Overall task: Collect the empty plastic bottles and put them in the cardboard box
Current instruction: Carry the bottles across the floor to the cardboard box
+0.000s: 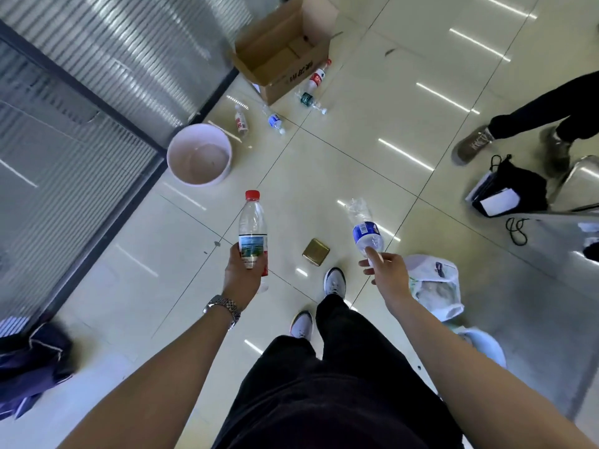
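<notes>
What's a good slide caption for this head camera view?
Both hands carry empty bottles toward an open cardboard box; four more lie beside it.

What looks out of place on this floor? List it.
Four bottles lie loose on the tiles beside the cardboard box instead of in it: red-label, green-label, blue-label, and one near the white bucket. The bottle in the right hand looks crumpled.

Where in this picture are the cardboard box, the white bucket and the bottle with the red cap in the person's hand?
cardboard box (293,80): head view, on its printed front wall.
white bucket (223,147): head view, on its right rim.
red-capped bottle (252,218): head view, on its clear body above the label.
</notes>
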{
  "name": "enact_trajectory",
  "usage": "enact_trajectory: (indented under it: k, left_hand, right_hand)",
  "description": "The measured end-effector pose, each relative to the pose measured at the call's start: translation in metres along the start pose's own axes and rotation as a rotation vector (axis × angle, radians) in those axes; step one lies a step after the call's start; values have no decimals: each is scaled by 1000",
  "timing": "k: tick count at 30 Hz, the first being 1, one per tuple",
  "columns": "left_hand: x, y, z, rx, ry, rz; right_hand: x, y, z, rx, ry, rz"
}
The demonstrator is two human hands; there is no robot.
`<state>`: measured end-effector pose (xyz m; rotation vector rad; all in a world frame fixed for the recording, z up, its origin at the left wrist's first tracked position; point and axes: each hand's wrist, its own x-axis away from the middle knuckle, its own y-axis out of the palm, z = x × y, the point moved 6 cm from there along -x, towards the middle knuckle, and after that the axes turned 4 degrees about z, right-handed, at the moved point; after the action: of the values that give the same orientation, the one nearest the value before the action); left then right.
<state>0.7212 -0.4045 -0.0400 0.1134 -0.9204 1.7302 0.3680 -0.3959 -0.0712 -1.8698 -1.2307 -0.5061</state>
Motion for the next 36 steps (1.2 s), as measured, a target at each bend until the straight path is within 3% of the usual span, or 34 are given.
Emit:
enact_trajectory:
  k: [13,25,36]
  left_hand:
    - [-71,4,82,77,-47,102]
    - [-192,-24,155,185,12,7]
    - [-316,-58,224,100,61,-93]
  right_hand:
    - [-74,33,-120,124,-54,-137]
    - [-126,107,-244,87,-38,-143]
    - [-164,179,-349,21,25,-125]
